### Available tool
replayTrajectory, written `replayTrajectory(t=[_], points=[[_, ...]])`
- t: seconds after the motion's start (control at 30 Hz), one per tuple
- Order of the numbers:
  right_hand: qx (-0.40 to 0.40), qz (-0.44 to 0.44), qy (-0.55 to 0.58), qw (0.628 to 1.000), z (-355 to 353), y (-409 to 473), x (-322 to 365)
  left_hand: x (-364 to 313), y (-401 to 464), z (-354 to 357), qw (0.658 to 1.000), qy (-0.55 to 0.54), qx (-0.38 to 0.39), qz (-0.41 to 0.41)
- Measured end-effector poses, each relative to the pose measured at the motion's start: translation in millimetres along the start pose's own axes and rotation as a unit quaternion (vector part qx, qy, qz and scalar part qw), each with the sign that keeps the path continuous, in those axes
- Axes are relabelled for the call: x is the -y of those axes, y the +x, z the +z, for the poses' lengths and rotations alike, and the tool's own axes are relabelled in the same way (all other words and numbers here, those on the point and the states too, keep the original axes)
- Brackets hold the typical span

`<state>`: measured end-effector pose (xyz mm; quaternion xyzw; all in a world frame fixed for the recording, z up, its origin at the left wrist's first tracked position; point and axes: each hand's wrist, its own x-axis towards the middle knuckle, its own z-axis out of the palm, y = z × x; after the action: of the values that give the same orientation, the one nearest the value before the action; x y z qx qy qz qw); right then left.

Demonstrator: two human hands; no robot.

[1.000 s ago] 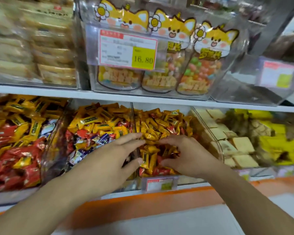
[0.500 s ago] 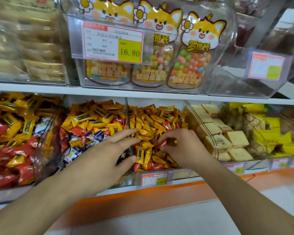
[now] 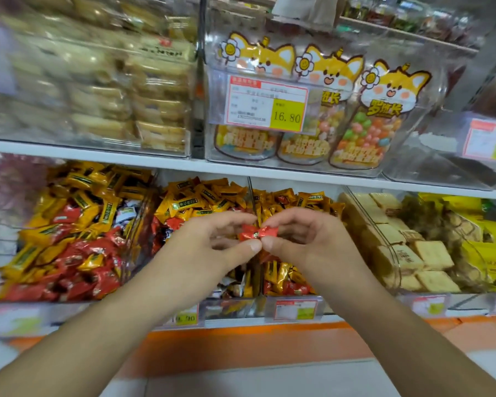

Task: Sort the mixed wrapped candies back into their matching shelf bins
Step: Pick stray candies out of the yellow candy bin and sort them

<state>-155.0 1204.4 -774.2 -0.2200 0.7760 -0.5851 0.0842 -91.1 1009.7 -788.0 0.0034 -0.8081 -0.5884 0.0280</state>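
Where bins were: red candy (image 3: 257,233) aloft.

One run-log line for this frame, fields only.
left hand: pinching red candy | right hand: pinching same candy | position: raised before candy bins | placement: not yet binned

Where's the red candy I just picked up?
In the head view, the red candy is mid-frame, pinched between the left hand and right hand, in front of the divider between the two middle bins.
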Motion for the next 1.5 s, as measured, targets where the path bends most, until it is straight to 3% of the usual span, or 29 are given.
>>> replayTrajectory(t=[0.17,0.33,0.5,0.67,0.87,1.03,1.2,1.33,1.5], points=[[-0.032,-0.014,0.032,0.999,43.6,6.8,14.7,-3.1,-13.0,-32.0,0.993,-0.104,-0.042,-0.042],[-0.028,0.010,0.089,0.996,83.7,18.6,30.3,-1.9,-26.0,-70.9,0.995,-0.059,-0.072,-0.036],[0.028,0.029,0.084,0.996,118.9,25.4,34.6,13.9,-34.4,-118.7,0.985,0.112,-0.121,-0.043],[0.031,0.030,0.039,0.998,125.5,26.6,30.4,29.7,-38.4,-160.9,0.918,0.332,-0.200,-0.085],[0.007,0.016,-0.002,1.000,96.1,26.5,25.4,31.8,-33.4,-149.2,0.893,0.421,-0.133,-0.092],[-0.040,0.021,-0.054,0.998,40.5,30.6,8.7,28.5,-19.2,-110.7,0.910,0.400,-0.106,0.028],[-0.130,0.040,-0.140,0.981,-31.0,33.6,-36.4,28.7,-5.8,-56.7,0.919,0.381,-0.008,0.101],[-0.096,0.042,-0.222,0.969,-55.8,33.7,-66.7,26.3,-0.1,-14.7,0.922,0.359,0.060,0.130],[0.056,0.022,-0.294,0.954,-43.6,24.2,-61.1,26.0,4.8,15.3,0.923,0.352,0.097,0.126]])
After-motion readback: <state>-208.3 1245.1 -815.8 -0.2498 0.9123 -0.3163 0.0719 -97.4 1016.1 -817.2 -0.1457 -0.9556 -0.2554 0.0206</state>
